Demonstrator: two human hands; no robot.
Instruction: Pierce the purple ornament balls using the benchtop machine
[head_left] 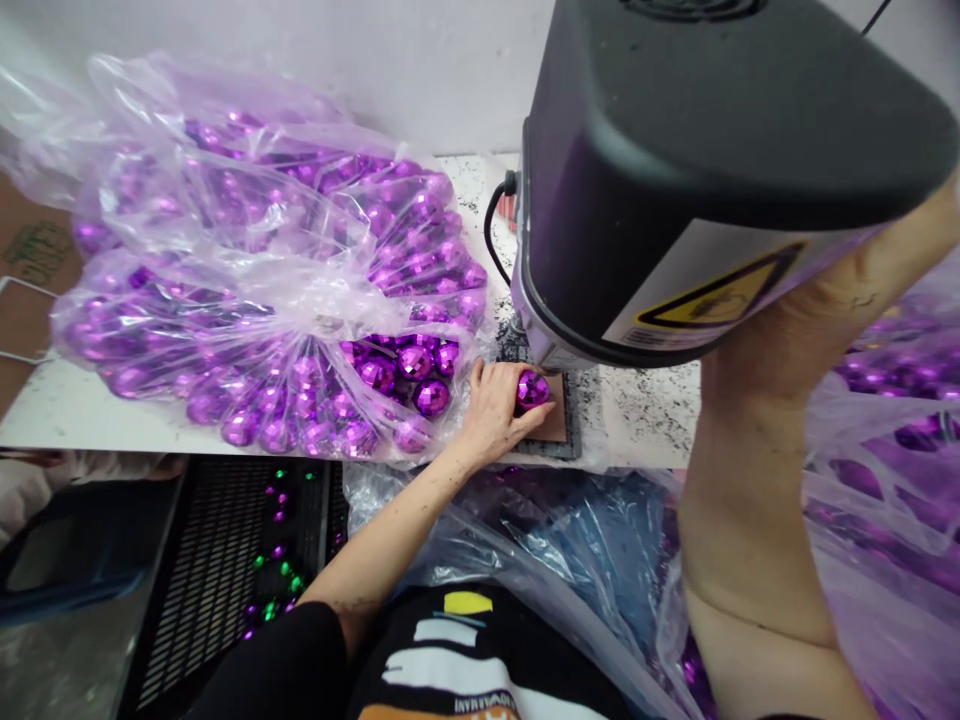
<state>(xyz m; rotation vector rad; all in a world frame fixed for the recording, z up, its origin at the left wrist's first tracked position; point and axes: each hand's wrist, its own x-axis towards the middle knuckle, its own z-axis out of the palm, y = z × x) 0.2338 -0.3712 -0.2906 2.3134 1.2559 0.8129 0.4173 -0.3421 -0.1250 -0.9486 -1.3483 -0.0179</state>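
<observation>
My left hand (498, 405) is closed around a shiny purple faceted ball (532, 389), over a small brown pad (553, 415) on the dark base of a machine. The machine's large black housing (720, 150), with a yellow warning label, rises above and to the right. My right arm reaches up on the right side of the housing; its hand is hidden behind the machine or beyond the frame edge. Left of my left hand lies a clear plastic bag (300, 290) full of purple balls, its opening showing several loose ones (414, 362).
More bagged purple balls (900, 375) are at the right. A clear plastic sheet (555, 540) hangs below the white table's (90, 415) front edge. At lower left, a black crate (217, 560) holds green and purple beads. A black cable (491, 225) loops beside the machine.
</observation>
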